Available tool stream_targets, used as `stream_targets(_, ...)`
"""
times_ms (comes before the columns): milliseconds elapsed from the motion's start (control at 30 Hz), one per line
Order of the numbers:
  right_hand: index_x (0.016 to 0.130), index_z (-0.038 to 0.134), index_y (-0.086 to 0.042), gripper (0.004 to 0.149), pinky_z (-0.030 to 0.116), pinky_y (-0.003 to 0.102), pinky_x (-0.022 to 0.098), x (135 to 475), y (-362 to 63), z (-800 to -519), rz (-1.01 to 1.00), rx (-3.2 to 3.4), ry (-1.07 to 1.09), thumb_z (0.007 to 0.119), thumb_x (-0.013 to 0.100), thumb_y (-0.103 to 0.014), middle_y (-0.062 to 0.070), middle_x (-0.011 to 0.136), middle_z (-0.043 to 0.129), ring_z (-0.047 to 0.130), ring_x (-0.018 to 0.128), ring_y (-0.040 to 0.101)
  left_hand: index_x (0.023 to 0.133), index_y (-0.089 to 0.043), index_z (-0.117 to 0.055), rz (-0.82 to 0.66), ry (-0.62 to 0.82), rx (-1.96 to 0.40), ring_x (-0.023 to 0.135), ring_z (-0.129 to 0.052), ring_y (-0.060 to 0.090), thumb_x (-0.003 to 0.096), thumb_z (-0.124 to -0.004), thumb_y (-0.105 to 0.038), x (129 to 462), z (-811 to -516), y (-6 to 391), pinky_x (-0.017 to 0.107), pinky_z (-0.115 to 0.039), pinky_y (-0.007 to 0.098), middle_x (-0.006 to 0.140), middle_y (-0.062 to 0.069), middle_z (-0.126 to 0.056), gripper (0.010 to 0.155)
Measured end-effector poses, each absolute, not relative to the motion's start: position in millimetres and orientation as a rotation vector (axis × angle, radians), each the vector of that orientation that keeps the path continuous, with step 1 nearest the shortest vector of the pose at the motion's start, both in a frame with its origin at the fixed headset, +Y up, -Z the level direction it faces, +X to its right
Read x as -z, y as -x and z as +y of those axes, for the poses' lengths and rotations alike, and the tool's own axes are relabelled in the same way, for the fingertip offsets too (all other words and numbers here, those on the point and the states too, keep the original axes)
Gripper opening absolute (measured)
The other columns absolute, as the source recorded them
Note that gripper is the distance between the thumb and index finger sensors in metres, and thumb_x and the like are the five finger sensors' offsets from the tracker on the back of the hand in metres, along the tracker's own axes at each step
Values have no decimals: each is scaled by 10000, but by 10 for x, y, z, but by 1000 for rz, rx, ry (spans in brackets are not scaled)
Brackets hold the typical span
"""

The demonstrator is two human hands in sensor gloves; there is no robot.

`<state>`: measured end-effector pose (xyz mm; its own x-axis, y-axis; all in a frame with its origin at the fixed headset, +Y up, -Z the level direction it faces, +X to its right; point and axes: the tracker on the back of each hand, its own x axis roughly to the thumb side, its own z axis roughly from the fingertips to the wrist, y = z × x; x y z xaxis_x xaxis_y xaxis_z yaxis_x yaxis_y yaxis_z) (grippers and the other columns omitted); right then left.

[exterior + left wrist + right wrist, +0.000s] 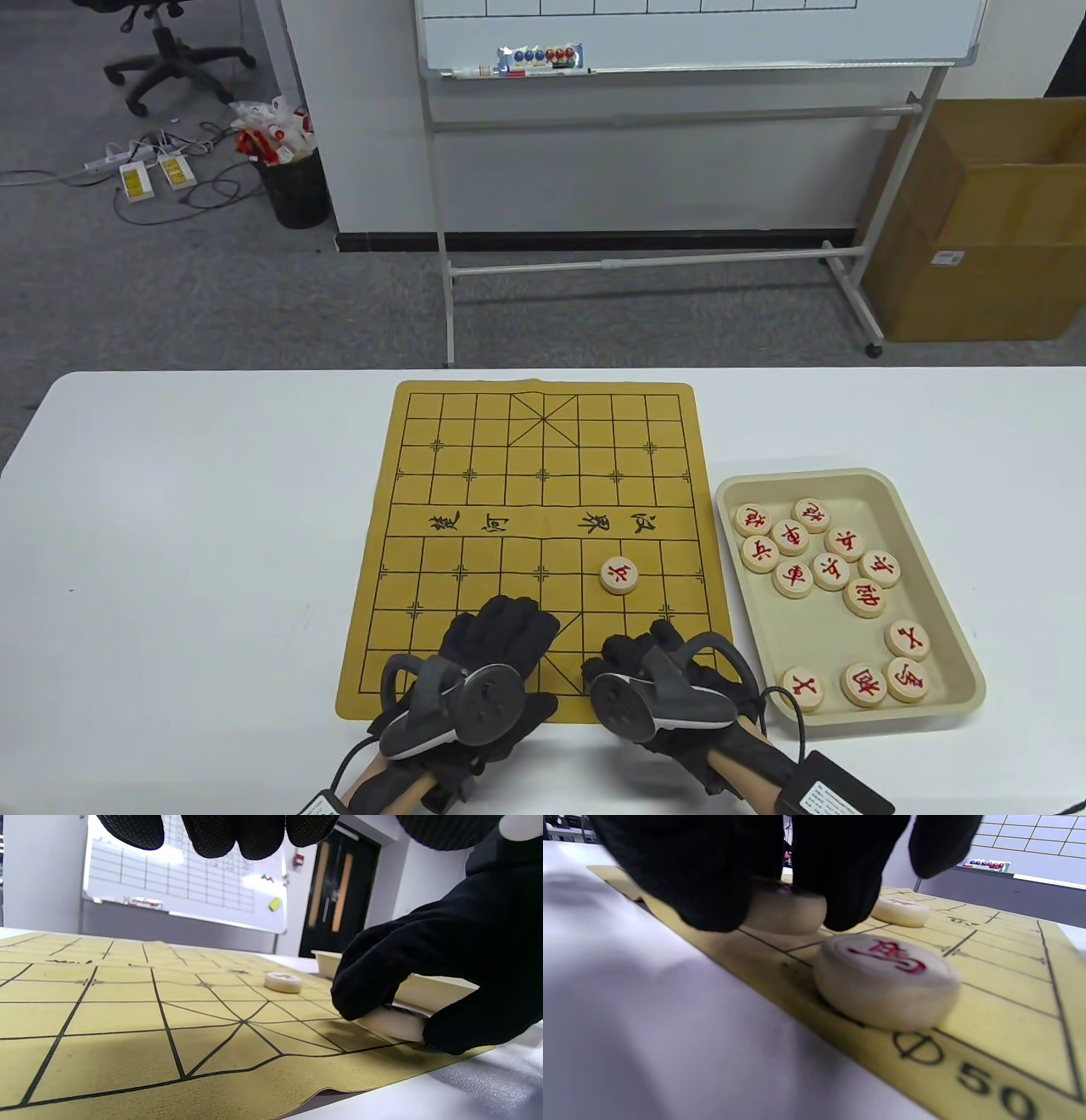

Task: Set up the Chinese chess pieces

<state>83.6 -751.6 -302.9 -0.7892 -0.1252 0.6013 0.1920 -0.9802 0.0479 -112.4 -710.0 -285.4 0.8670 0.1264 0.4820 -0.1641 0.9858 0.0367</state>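
Observation:
A yellow chess board (pixel 475 492) lies on the white table. One red-marked piece (pixel 619 576) stands alone on it, also in the left wrist view (pixel 283 981) and the right wrist view (pixel 900 911). My right hand (pixel 657 679) is at the board's near edge and pinches a pale piece (pixel 785 910) down on the bottom line; the left wrist view shows this piece (pixel 392 1023) touching the board. A horse piece (pixel 886 978) stands on the bottom line beside it. My left hand (pixel 484 671) hovers over the near edge, fingers (pixel 237 834) spread, holding nothing.
A beige tray (pixel 942 543) right of the board holds several red-marked pieces. The board's near edge (pixel 254 1094) lifts slightly off the table. A whiteboard stand (pixel 653 255) and a cardboard box (pixel 984 229) are beyond the table.

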Motion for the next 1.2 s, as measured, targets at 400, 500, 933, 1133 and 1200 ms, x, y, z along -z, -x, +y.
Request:
stream_targets(400, 1065, 610, -237, 732, 574, 633, 755, 3119, -1036, -7125, 57, 2927, 849, 870, 411, -437, 108, 1093, 654, 847, 941, 298, 1101, -282, -401, -498, -85, -156, 1126, -477, 338, 381, -637, -611, 2849, -7091, 1131, 777, -504, 629, 1195, 59, -438, 826)
stream_targets(500, 1086, 571, -213, 763, 540, 645, 767, 3282, -1395, -6790, 284, 3078, 610, 875, 418, -421, 120, 1129, 586, 760, 1000, 345, 1100, -281, -401, -496, -88, -161, 1126, -478, 338, 382, -637, -610, 2850, -7085, 1143, 776, -505, 628, 1194, 60, -439, 825)
stream_targets(933, 1038, 661, -209, 699, 569, 611, 766, 4207, -2560, -7140, -263, 2971, -137, 897, 414, -417, 75, 1081, 714, 825, 954, 306, 1100, -281, -401, -499, -80, -160, 1126, -477, 337, 381, -637, -610, 2854, -7092, 1144, 777, -503, 628, 1194, 59, -440, 826)
stream_targets(1133, 1036, 661, -240, 715, 502, 631, 785, 4299, -2557, -7375, -285, 2886, -159, 905, 395, -442, 32, 1084, 736, 748, 1029, 300, 1101, -283, -403, -491, -73, -160, 1125, -479, 339, 384, -636, -605, 2868, -7099, 1160, 777, -502, 629, 1195, 58, -440, 819)
stream_targets(1200, 1031, 662, -241, 713, 498, 637, 784, 4304, -2569, -7411, -315, 2879, -170, 907, 393, -444, 38, 1074, 753, 755, 1027, 306, 1101, -283, -403, -491, -72, -163, 1127, -475, 338, 384, -637, -605, 2871, -7100, 1157, 778, -500, 629, 1195, 59, -438, 820)
